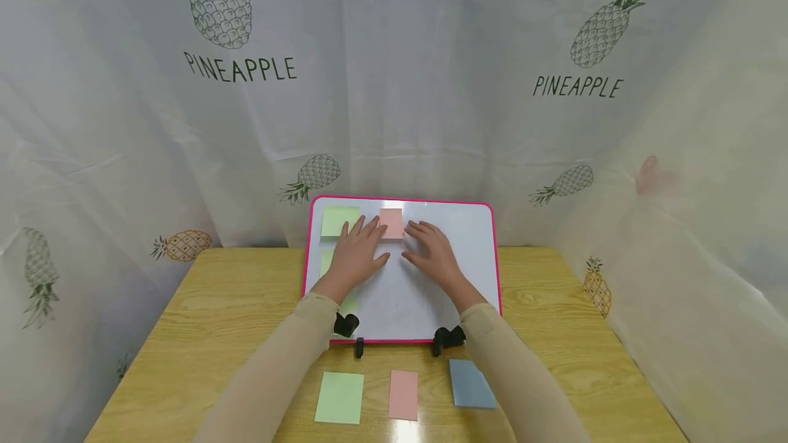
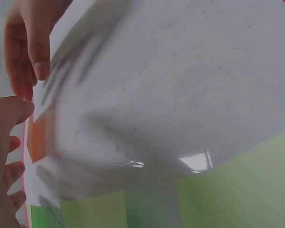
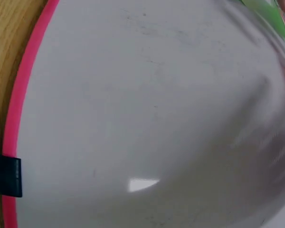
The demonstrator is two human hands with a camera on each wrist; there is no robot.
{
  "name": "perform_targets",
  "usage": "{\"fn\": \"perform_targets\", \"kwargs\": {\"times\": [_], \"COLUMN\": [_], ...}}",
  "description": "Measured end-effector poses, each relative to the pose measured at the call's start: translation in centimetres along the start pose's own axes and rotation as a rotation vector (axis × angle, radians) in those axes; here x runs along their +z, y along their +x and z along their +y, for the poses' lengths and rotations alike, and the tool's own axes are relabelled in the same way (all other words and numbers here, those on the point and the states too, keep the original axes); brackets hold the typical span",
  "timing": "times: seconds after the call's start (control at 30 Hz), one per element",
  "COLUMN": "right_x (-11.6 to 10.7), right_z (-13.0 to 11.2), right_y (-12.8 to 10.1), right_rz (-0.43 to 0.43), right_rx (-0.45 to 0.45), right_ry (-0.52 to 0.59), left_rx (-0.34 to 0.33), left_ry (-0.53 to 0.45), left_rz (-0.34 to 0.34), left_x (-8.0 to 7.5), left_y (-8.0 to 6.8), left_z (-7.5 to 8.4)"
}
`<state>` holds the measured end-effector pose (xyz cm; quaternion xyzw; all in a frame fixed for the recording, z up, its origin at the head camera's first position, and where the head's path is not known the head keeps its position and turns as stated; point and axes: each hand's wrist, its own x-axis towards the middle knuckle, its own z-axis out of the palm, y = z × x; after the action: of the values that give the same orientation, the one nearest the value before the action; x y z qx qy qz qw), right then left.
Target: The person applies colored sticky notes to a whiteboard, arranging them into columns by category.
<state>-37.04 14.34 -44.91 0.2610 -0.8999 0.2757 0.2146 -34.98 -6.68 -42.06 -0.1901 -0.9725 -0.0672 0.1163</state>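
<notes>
One pink sticky note: in the head view, it is on the upper part of the whiteboard, between the left hand and the right hand.
Left fingers: spread and nearly straight, at the left edge of this note; if they press it, I cannot tell.
Right fingers: relaxed and slightly bent, just beside its right edge, curled round nothing.
Upper green note: near the top left corner of the whiteboard; more green below is partly covered by the left hand and arm.
Wooden table: it carries, in front of the whiteboard, a front green note, a front pink note and a blue note, partly behind the right sleeve.
Left wrist view: the pink sticky note looks orange, near the left thumb.
Right wrist view: a black clip sits over the magenta rim; the right hand's state I cannot tell here.
</notes>
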Motion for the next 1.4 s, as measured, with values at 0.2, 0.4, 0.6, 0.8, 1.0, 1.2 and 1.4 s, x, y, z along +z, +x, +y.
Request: {"fn": "perform_targets", "kwargs": {"times": [0.2,0.4,0.6,0.8,1.0,1.2,1.4], "right_x": [0.1,0.1,0.0,0.0,-0.1,-0.4,-0.5], "right_z": [-0.4,-1.2,-2.3,-3.0,-3.2,-3.4,-3.8], "right_y": [-1.4,-2.9,-4.4,-6.4,-8.7,-11.0,-13.4], "right_rz": [-0.033,-0.036,-0.027,-0.022,-0.021,-0.040,-0.063], "right_rx": [0.027,0.019,0.032,0.072,0.095,0.146,0.159], "right_ry": [0.058,0.133,0.243,0.346,0.402,0.436,0.471], "left_rx": [0.028,0.045,0.050,0.070,0.110,0.114,0.116], "left_ry": [0.002,0.001,-0.009,-0.048,-0.088,-0.134,-0.207], "left_rz": [0.024,0.035,0.016,-0.012,-0.005,-0.021,-0.013], "left_x": [0.5,1.1,1.4,1.8,2.5,3.2,3.5], "left_y": [-1.4,-2.9,-4.5,-6.3,-8.0,-9.8,-11.4], "left_z": [0.5,1.1,1.7,2.1,2.5,2.8,3.4]}}
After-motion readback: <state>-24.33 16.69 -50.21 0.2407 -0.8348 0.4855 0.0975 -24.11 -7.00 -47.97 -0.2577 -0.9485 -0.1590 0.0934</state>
